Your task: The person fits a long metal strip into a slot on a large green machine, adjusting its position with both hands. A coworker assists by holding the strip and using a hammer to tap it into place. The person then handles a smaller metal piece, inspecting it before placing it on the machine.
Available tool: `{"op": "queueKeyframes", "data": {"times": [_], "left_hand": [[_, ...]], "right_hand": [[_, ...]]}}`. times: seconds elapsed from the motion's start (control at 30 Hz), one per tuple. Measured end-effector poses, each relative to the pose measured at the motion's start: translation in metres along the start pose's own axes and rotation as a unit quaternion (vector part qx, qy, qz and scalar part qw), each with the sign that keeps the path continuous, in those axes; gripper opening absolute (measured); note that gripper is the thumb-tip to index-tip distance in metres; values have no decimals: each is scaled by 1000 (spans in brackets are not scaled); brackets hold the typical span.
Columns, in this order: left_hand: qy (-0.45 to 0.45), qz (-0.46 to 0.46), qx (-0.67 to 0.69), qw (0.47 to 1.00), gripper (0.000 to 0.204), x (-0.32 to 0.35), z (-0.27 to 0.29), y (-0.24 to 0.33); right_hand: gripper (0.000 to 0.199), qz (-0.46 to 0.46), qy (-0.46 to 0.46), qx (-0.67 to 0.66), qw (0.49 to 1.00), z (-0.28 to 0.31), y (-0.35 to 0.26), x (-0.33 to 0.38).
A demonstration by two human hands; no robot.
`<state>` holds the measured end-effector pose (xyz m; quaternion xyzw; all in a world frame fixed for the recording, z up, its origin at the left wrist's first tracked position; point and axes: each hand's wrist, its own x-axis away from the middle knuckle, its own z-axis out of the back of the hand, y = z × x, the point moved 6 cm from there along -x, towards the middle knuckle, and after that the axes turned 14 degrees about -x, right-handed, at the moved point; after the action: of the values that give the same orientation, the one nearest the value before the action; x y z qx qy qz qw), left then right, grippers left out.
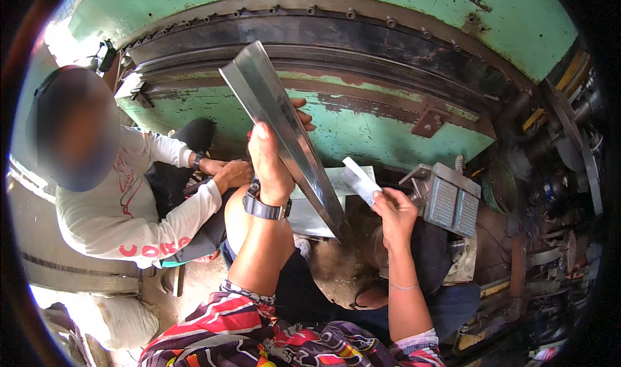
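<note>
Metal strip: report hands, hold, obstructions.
Left hand gripping bent metal strip, slanted. Right hand pinching small flat piece. Co-worker close on left.

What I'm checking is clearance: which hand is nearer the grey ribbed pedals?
Right. The right hand, holding a small pale strip, appears just left of the pedals; the left hand, holding the long metal piece, is farther left.

green machine — chipped | grey pedals — ribbed | white-sleeved co-worker, seated
</note>
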<state>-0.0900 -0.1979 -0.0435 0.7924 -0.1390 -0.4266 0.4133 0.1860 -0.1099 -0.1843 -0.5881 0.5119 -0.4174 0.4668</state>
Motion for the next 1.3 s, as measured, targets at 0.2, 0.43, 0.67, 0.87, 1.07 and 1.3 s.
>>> {"op": "queueKeyframes", "data": {"times": [0.2,0.43,0.67,0.87,1.07,1.3], "left_hand": [[-16,50,81,995,86,-31,32,10],[31,135,139,981,87,-24,48,-26],[78,165,136,974,92,-20,47,-42],[53,158,172,971,85,-21,39,-46],[64,62,141,986,90,-42,74,-20],[265,78,134,952,74,-73,52,11]], "right_hand": [[21,-10,-39,78,996,-38,60,-10],[15,-271,-23,-4,962,-37,146,-13],[30,-236,-122,223,938,-6,228,-52],[46,-154,-169,330,916,-2,220,-60],[50,52,-127,160,978,-65,15,17],[94,313,-221,403,831,-113,-122,35]]}}
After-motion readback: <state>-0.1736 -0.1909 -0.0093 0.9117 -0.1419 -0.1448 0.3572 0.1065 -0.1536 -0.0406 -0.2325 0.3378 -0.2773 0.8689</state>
